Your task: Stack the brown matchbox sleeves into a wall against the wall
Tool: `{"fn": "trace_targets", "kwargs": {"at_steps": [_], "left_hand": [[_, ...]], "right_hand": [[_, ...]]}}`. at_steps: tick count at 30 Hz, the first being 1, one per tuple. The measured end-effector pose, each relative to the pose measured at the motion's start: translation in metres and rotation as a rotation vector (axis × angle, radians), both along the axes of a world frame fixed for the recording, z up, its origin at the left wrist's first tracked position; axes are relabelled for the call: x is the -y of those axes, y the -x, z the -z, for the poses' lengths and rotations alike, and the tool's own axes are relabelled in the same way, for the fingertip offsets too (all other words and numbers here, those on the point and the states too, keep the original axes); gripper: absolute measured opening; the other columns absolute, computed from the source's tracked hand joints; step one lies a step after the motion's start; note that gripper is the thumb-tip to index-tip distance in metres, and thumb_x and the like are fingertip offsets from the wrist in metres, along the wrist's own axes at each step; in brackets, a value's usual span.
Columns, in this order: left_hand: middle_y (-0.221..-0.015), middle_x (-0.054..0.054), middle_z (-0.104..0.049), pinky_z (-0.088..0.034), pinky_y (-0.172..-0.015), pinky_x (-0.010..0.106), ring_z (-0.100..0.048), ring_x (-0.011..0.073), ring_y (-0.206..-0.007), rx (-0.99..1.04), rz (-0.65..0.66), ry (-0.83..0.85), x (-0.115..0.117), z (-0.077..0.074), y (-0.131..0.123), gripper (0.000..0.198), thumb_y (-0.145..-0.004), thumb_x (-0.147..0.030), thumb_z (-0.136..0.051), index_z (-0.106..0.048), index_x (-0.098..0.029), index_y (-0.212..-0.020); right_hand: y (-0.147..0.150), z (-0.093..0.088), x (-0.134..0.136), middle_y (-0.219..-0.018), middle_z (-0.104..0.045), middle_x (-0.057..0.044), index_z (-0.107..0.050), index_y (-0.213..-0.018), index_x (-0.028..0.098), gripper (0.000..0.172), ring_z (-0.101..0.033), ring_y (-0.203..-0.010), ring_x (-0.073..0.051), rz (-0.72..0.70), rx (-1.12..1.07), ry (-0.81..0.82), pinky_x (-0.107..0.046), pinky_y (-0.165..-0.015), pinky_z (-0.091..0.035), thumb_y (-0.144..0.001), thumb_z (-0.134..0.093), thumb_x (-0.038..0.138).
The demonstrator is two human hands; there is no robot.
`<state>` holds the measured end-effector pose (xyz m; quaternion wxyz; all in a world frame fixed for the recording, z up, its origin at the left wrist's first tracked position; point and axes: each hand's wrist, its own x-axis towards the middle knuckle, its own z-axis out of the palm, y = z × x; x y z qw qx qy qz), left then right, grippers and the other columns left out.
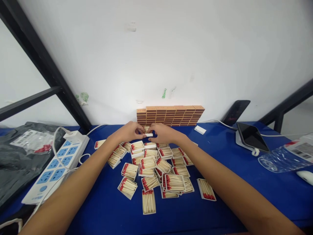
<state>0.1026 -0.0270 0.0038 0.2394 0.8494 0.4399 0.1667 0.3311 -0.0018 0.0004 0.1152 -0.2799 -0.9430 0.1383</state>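
My left hand [132,131] and my right hand [161,133] meet in front of the wall of stacked matchboxes, fingers closed around one white matchbox tray [148,134]. Pale matchsticks show in that tray between my fingertips. Just behind my hands rises the stack of matchbox sleeves [174,116], brown-sided with orange tops, leaning near the wall. Nearer to me, a loose heap of open trays full of red-tipped matches [148,163] spreads over the blue table [110,209]. Some of these trays lie on top of others.
On the left are a white power strip [58,163] with cables and a dark plastic bag [14,156]. A small white tray [200,130] lies right of the stack. Farther right are a phone on a stand [253,136], another dark phone [236,112] and a clear plastic bottle [281,160].
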Motion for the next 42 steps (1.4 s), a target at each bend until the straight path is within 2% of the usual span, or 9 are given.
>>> {"fn": "trace_targets", "kwargs": {"at_steps": [4, 9, 12, 15, 18, 22, 28, 35, 42], "left_hand": [[-0.094, 0.006, -0.081, -0.05, -0.073, 0.027, -0.072, 0.0184, -0.082, 0.033, -0.017, 0.002, -0.001, 0.002, 0.0, 0.025, -0.09, -0.037, -0.066, -0.079, -0.019, -0.102], [-0.088, 0.006, -0.079, -0.05, -0.071, 0.029, -0.072, 0.0183, -0.078, 0.028, -0.083, -0.042, -0.003, 0.006, 0.001, 0.024, -0.093, -0.036, -0.061, -0.076, -0.018, -0.099], [-0.082, 0.005, -0.076, -0.047, -0.068, 0.03, -0.068, 0.0177, -0.072, 0.007, -0.177, -0.144, -0.005, 0.009, 0.003, 0.021, -0.092, -0.035, -0.063, -0.071, -0.018, -0.102], [-0.072, 0.001, -0.071, -0.041, -0.062, 0.029, -0.062, 0.0163, -0.064, -0.042, -0.298, -0.237, -0.005, 0.009, 0.003, 0.021, -0.086, -0.031, -0.069, -0.065, -0.019, -0.103], [-0.068, -0.001, -0.067, -0.036, -0.059, 0.029, -0.058, 0.0153, -0.061, -0.081, -0.341, -0.287, -0.002, 0.006, 0.002, 0.02, -0.084, -0.03, -0.07, -0.061, -0.02, -0.099], [-0.067, -0.001, -0.063, -0.035, -0.059, 0.029, -0.057, 0.0157, -0.061, -0.079, -0.291, -0.268, 0.001, 0.004, 0.0, 0.024, -0.084, -0.037, -0.071, -0.059, -0.02, -0.096], [-0.074, 0.0, -0.064, -0.034, -0.061, 0.03, -0.058, 0.0174, -0.066, -0.168, -0.204, -0.217, 0.0, 0.009, 0.001, 0.034, -0.077, -0.037, -0.079, -0.06, -0.02, -0.101], [-0.074, 0.001, -0.064, -0.034, -0.061, 0.031, -0.058, 0.0188, -0.067, -0.196, -0.226, -0.234, 0.0, 0.008, 0.0, 0.033, -0.08, -0.04, -0.077, -0.06, -0.02, -0.101], [-0.082, 0.002, -0.066, -0.035, -0.063, 0.031, -0.06, 0.0199, -0.072, -0.208, -0.21, -0.251, -0.001, 0.011, 0.0, 0.04, -0.076, -0.043, -0.082, -0.057, -0.022, -0.099]], "right_hand": [[0.001, 0.005, -0.004, -0.107, -0.077, -0.011, -0.077, -0.105, 0.017, 0.022, -0.067, -0.092, -0.024, 0.043, -0.003, 0.009, -0.03, -0.074, -0.043, -0.092, -0.069, 0.033], [0.004, 0.01, -0.006, -0.11, -0.075, -0.013, -0.072, -0.115, 0.015, 0.026, -0.067, -0.096, -0.024, 0.095, -0.031, -0.036, -0.031, -0.077, -0.044, -0.1, -0.061, 0.034], [0.005, 0.011, -0.007, -0.118, -0.071, -0.014, -0.067, -0.121, 0.014, 0.027, -0.065, -0.105, -0.026, 0.175, -0.019, -0.11, -0.033, -0.082, -0.045, -0.1, -0.063, 0.031], [0.008, 0.01, -0.006, -0.123, -0.066, -0.013, -0.065, -0.123, 0.016, 0.026, -0.064, -0.107, -0.026, 0.253, 0.019, -0.153, -0.031, -0.078, -0.044, -0.099, -0.064, 0.025], [0.01, 0.009, -0.003, -0.124, -0.064, -0.013, -0.065, -0.122, 0.017, 0.024, -0.065, -0.104, -0.025, 0.274, 0.034, -0.19, -0.03, -0.074, -0.043, -0.099, -0.062, 0.022], [0.009, 0.011, -0.001, -0.12, -0.063, -0.013, -0.066, -0.121, 0.015, 0.024, -0.064, -0.098, -0.024, 0.26, 0.035, -0.19, -0.031, -0.071, -0.042, -0.101, -0.056, 0.024], [0.003, 0.015, -0.003, -0.12, -0.063, -0.014, -0.063, -0.13, 0.014, 0.039, -0.063, -0.095, -0.024, 0.134, 0.008, -0.117, -0.031, -0.071, -0.044, -0.092, -0.065, 0.023], [0.006, 0.017, -0.006, -0.119, -0.064, -0.015, -0.066, -0.127, 0.014, 0.033, -0.063, -0.103, -0.025, 0.145, 0.007, -0.106, -0.034, -0.08, -0.047, -0.095, -0.067, 0.023], [-0.002, 0.005, -0.012, -0.117, -0.066, -0.014, -0.069, -0.12, 0.015, 0.031, -0.063, -0.105, -0.026, 0.135, -0.073, -0.091, -0.034, -0.085, -0.048, -0.091, -0.071, 0.025]]}}
